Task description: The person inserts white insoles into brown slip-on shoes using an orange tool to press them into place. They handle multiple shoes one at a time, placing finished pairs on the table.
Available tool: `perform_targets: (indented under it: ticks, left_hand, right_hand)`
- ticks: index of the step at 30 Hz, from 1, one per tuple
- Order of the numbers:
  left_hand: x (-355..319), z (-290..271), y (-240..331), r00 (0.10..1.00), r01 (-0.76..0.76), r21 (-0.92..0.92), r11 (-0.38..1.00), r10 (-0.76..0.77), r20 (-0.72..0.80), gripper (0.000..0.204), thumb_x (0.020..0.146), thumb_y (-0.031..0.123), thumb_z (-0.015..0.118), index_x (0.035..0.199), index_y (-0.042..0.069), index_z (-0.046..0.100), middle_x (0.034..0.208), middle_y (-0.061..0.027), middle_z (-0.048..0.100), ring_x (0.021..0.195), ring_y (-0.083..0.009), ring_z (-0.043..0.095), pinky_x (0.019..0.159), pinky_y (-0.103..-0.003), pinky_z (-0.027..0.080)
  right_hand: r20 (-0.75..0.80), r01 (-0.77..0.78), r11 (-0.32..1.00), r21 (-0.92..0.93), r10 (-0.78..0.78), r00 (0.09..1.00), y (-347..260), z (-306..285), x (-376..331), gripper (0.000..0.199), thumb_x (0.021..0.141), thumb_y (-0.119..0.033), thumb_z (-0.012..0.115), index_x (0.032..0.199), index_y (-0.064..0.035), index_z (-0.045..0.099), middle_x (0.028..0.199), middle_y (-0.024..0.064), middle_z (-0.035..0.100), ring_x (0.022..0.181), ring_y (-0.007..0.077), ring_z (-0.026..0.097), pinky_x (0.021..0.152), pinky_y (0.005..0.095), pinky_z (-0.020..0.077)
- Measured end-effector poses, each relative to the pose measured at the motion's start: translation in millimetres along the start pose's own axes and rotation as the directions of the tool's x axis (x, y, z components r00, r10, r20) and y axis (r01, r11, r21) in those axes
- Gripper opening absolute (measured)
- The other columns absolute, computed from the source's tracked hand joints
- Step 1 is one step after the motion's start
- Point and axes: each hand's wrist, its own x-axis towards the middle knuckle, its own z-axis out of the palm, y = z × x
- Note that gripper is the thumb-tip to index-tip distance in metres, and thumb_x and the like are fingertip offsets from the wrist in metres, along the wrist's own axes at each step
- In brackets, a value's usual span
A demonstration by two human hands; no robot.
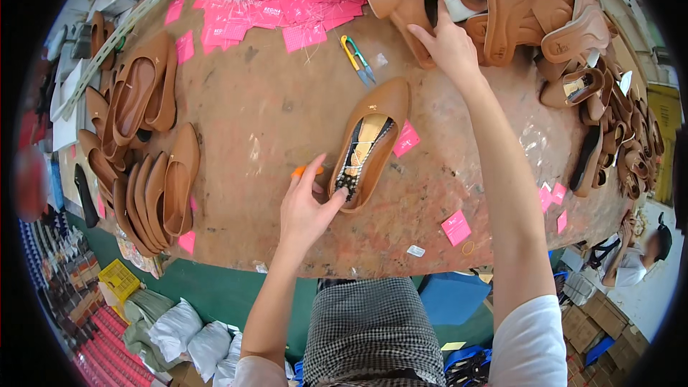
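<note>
A brown pointed flat shoe [398,104] lies on the table in front of me, toe pointing away, with a patterned lining and pale strings across its opening. My left hand [304,208] is at its heel: the thumb reaches inside the rim and the other fingers are along the outer left side. Something small and orange [299,171] shows behind those fingers; its kind cannot be made out. Farther off, my right hand [451,43] reaches to a pile of insoles, thumb and index finger apart, the thumb touching a brown insole [394,0]. Its other fingers are partly hidden.
Yellow-and-green thread snips [358,59] lie beyond the shoe. Pink tags [269,11] are heaped at the back, with a few scattered nearer. Brown flats [136,93] stand stacked at left; more shoes [631,136] pile up at right. Another person [634,261] is at far right.
</note>
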Motion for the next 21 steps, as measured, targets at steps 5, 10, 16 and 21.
perform_targets:
  ticks: [5, 10, 16, 21]
  left_hand:
    - [-21.1, -21.7, -34.3, 0.986, -0.104, 0.04, 0.994, 0.108, -0.126, 0.044, 0.079, 0.006, 0.066, 0.123, 0.011, 0.07, 0.086, -0.013, 0.065, 0.065, -0.0234, 0.06, 0.067, -0.035, 0.052]
    - [-53.5, -43.6, -23.1, 0.931, -0.229, 0.238, 0.944, 0.284, -0.228, 0.045, 0.083, 0.008, 0.068, 0.128, 0.012, 0.067, 0.107, -0.013, 0.068, 0.082, -0.0255, 0.064, 0.077, -0.037, 0.053]
    - [-91.7, 27.7, 7.3, 0.93, 0.262, -0.605, 0.752, -0.031, 0.366, 0.036, 0.097, 0.02, 0.064, 0.13, 0.005, 0.061, 0.085, -0.0046, 0.071, 0.064, -0.0081, 0.064, 0.058, -0.024, 0.053]
    - [-94.6, -4.4, -12.9, 0.824, 0.424, -0.466, 0.777, -0.118, 0.554, 0.023, 0.102, 0.022, 0.058, 0.109, 0.002, 0.068, 0.069, -0.0014, 0.064, 0.052, -0.006, 0.058, 0.047, -0.022, 0.046]
  right_hand:
    - [0.307, -0.135, 0.713, 0.688, -0.117, 0.945, -47.6, -40.2, -79.8, 0.077, 0.094, -0.018, 0.069, 0.155, 0.0001, 0.026, 0.088, 0.0091, 0.074, 0.083, 0.0102, 0.069, 0.07, 0.0273, 0.0534]
    - [0.551, -0.525, 0.557, 0.644, 0.14, 0.823, -49.8, -58.3, -196.4, 0.076, 0.096, -0.009, 0.064, 0.157, -0.0032, 0.02, 0.097, 0.0105, 0.073, 0.082, 0.01, 0.069, 0.074, 0.0257, 0.0545]
    - [0.458, -0.534, 0.161, 0.83, 0.349, 0.818, -87.7, -44.9, -294.5, 0.07, 0.095, -0.007, 0.062, 0.154, -0.0015, 0.023, 0.136, 0.0188, 0.055, 0.124, 0.0189, 0.056, 0.096, 0.0327, 0.0495]
    - [0.237, -0.076, 0.848, 0.524, -0.06, 0.97, -56.7, -74.3, -279.6, 0.09, 0.08, -0.022, 0.079, 0.153, -0.0065, 0.029, 0.149, 0.0191, 0.042, 0.139, 0.027, 0.042, 0.115, 0.0473, 0.0312]
